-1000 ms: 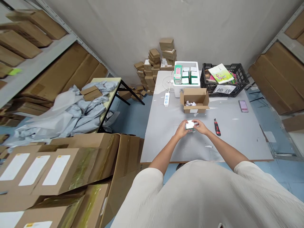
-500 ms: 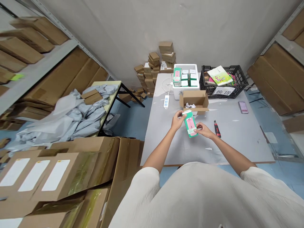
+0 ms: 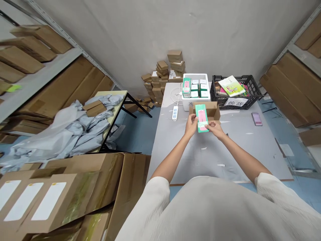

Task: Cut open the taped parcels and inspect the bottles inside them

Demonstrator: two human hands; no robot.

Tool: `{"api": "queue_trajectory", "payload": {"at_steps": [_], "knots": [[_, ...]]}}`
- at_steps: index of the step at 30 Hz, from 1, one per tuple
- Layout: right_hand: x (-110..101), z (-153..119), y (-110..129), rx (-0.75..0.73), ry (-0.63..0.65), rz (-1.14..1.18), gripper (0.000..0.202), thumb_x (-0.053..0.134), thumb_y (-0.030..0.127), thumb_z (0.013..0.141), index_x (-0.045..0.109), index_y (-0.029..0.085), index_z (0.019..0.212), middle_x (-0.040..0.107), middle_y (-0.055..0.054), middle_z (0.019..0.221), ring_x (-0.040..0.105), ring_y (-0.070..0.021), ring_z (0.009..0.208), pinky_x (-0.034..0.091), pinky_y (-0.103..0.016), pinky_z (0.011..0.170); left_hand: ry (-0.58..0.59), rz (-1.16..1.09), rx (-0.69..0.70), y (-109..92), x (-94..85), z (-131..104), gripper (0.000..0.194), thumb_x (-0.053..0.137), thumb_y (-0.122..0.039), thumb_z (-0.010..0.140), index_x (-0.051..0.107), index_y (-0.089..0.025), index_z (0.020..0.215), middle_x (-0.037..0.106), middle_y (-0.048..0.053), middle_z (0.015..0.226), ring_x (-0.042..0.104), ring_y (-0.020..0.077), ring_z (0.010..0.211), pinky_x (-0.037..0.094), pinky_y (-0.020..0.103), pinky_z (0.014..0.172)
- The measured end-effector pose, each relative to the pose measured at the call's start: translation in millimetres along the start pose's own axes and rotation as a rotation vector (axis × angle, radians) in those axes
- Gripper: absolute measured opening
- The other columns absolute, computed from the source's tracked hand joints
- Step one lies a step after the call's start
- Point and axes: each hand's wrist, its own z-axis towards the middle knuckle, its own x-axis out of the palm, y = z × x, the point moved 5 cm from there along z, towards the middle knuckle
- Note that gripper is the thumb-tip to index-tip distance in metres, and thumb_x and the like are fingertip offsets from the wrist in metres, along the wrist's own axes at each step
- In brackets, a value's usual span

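Observation:
A green and white product box (image 3: 202, 117) with a pink picture on its front is held between both hands, its front facing me. My left hand (image 3: 191, 125) grips its left edge, and my right hand (image 3: 215, 129) pinches its lower right corner. Directly behind it stands an open cardboard box (image 3: 213, 112), partly covered by the product box. Farther back, a white foam bin (image 3: 196, 104) contains several similar green and white boxes. The utility knife is almost wholly covered by my right hand and forearm.
On the grey table (image 3: 185, 167) lie a power strip (image 3: 175, 113) at left and a stack of purple cards (image 3: 256, 118) at right. A black crate (image 3: 235, 102) holds books. Cartons (image 3: 82, 190) crowd the left side, and grey plastic bags (image 3: 82, 130) cover a side table.
Both hands have lifted the product box away from me, in front of the open cardboard box. It is now more upright, and its top flap no longer shows. The view has tilted slightly.

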Motion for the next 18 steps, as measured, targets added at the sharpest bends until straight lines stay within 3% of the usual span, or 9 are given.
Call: {"api": "queue_trajectory", "payload": {"at_steps": [4,9,18], "knots": [[2.6,45.5,18.7,-0.006,-0.078,0.014,0.065,0.096,0.063,0.061,0.057,0.026,0.097,0.078,-0.004,0.089,0.075,-0.0235,0.086,0.062,-0.034,0.072,0.043,0.020,0.041,-3.8,3.5,2.8,0.038,0.062,-0.047,0.105,0.062,-0.024,0.135,0.069,0.012,0.141,0.066,0.0271,0.133,0.055,0.042,0.111],[10.4,114.8,40.4,0.006,-0.122,0.060,0.058,0.098,0.053,0.064,0.061,0.025,0.099,0.080,-0.006,0.092,0.076,-0.0243,0.085,0.064,-0.035,0.072,0.069,0.038,0.090,-4.6,-2.6,29.5,0.043,0.063,-0.044,0.104,0.061,-0.025,0.142,0.068,0.013,0.143,0.067,0.0281,0.131,0.056,0.043,0.109],[22.7,240.5,71.4,-0.028,-0.195,-0.090,0.059,0.093,0.061,0.071,0.072,0.020,0.108,0.072,-0.002,0.080,0.068,-0.0191,0.073,0.062,-0.036,0.075,0.025,0.145,0.075,20.3,-19.9,63.4,0.035,0.063,-0.033,0.102,0.067,-0.027,0.136,0.064,0.011,0.145,0.062,0.0280,0.137,0.051,0.044,0.117]]}}
